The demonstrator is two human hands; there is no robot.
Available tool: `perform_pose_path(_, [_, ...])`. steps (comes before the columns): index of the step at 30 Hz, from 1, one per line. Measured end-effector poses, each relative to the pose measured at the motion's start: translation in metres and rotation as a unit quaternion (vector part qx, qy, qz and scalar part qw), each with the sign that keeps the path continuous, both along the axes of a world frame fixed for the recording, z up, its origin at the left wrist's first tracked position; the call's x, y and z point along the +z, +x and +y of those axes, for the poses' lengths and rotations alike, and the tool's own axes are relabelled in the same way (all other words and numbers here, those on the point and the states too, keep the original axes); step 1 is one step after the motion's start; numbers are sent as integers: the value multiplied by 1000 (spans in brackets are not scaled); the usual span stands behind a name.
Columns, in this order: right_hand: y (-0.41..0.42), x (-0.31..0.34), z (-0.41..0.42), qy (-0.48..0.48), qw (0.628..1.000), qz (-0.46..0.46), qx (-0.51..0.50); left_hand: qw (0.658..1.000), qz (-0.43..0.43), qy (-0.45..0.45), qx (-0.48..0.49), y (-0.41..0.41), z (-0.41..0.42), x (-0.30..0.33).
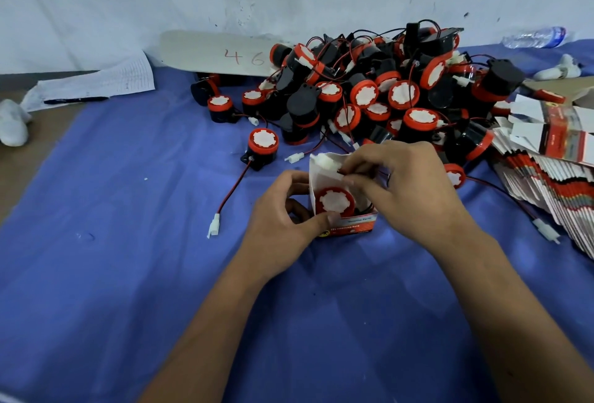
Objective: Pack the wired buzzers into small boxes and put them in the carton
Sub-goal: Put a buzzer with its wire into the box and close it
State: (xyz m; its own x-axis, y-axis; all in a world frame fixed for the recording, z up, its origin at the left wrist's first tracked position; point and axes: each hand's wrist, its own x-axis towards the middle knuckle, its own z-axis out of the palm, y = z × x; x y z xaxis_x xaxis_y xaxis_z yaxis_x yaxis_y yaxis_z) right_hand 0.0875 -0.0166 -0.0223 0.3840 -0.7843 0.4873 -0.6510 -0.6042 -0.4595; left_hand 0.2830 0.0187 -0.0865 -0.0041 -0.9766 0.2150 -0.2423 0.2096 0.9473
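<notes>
A small red and white box [352,225] stands open at the centre of the blue cloth. A red-faced black buzzer [333,200] sits inside it, face up. My left hand [283,219] grips the box from its left side, thumb on the front edge. My right hand [408,187] pinches the buzzer's wire and white connector [328,162] at the box's open top. A big pile of wired buzzers [385,91] lies behind. One loose buzzer [261,143] stands to the left, its wire trailing toward me.
A stack of flat unfolded boxes [553,177] fans out at the right. Papers with a pen [96,84] lie at the back left, a white board marked 46 [218,52] leans behind, and a water bottle [535,37] lies far right. White cloth lumps [13,126] sit at the left edge.
</notes>
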Motion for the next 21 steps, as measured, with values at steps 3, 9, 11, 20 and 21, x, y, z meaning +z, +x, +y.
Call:
perform_pose_path(3, [-1, -1, -1, -7, 999, 45, 13, 1000, 23, 3, -7, -1, 1, 1])
perform_pose_path(9, [2, -7, -3, -18, 998, 45, -38, 1000, 24, -4, -14, 0, 4, 2])
perform_pose_path(11, [6, -9, -1, -31, 997, 48, -55, 1000, -6, -29, -11, -1, 6, 2])
perform_pose_path(20, [15, -15, 2, -36, 995, 87, -47, 996, -53, -74, -8, 0, 6, 1])
perform_pose_path(21, [14, -16, 3, -41, 995, 82, -43, 996, -54, -74, -6, -1, 5, 1])
